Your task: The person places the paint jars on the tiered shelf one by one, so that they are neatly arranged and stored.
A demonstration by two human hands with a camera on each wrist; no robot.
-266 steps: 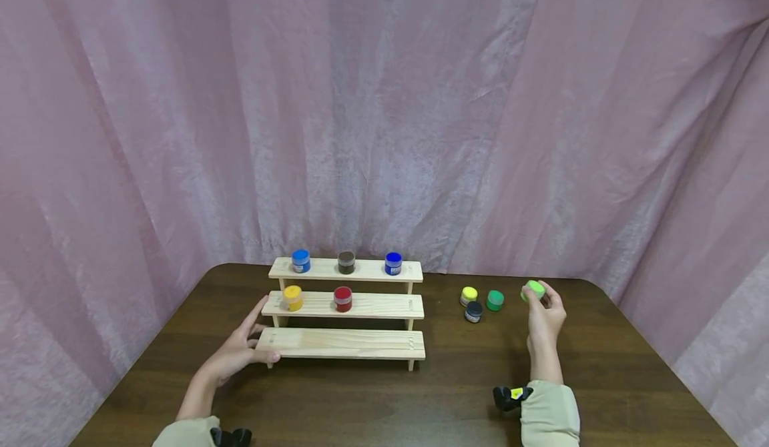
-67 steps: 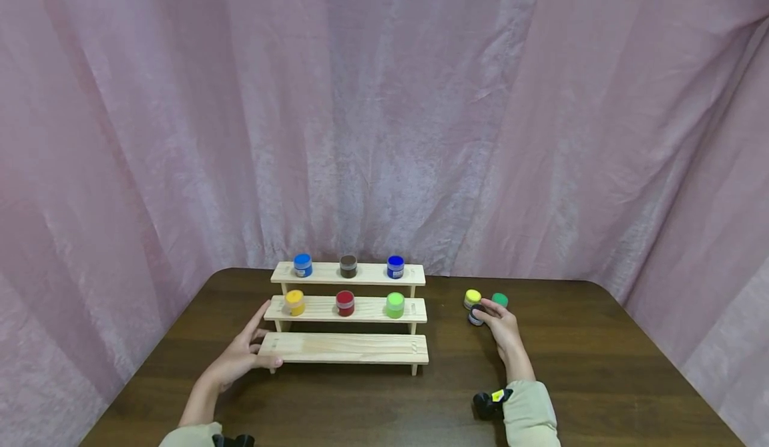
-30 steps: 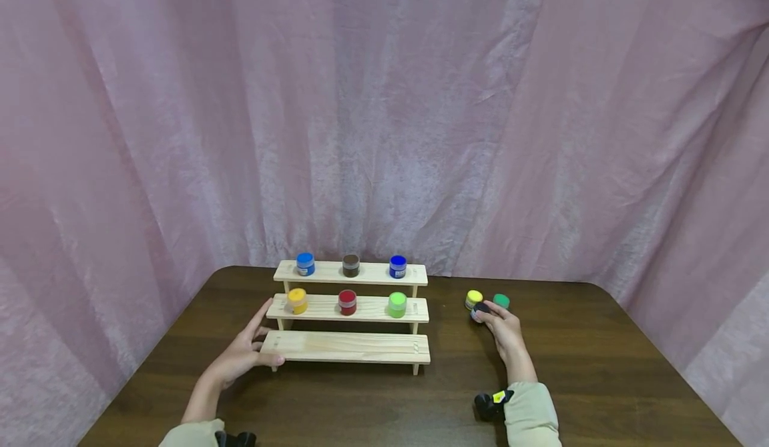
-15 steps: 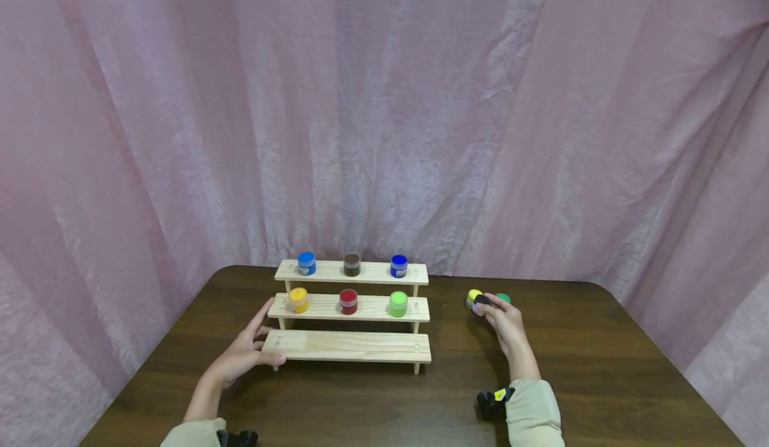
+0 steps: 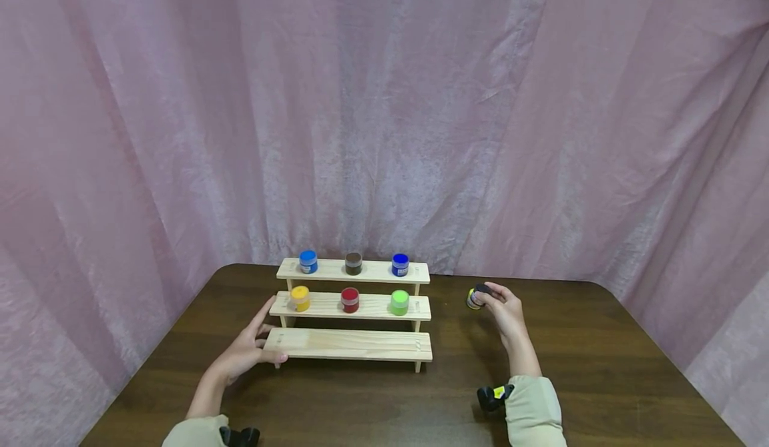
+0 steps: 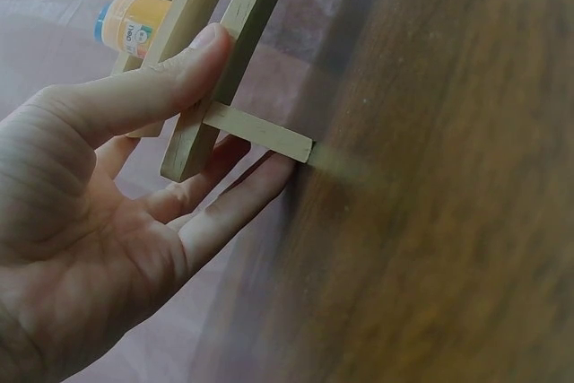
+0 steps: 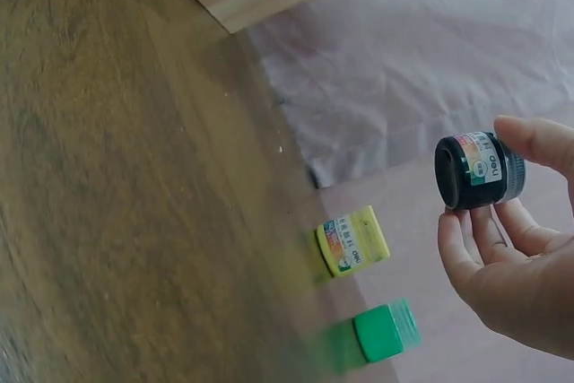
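My right hand pinches a small black paint jar between thumb and fingers, lifted off the table. Below it in the right wrist view stand a yellow paint jar and a green paint jar; in the head view the hand hides the green one. At the left end of a three-tier wooden stand, my left hand grips the lowest shelf, thumb over its front edge and fingers around behind, near the leg.
Blue, brown and dark blue jars line the top shelf. On the middle shelf are orange-yellow, red and light green jars. A pink curtain hangs behind the brown table.
The light green jar went from my right hand to the middle shelf's right end. My right hand then took the black jar and raised it off the table. My left hand stays on the stand.
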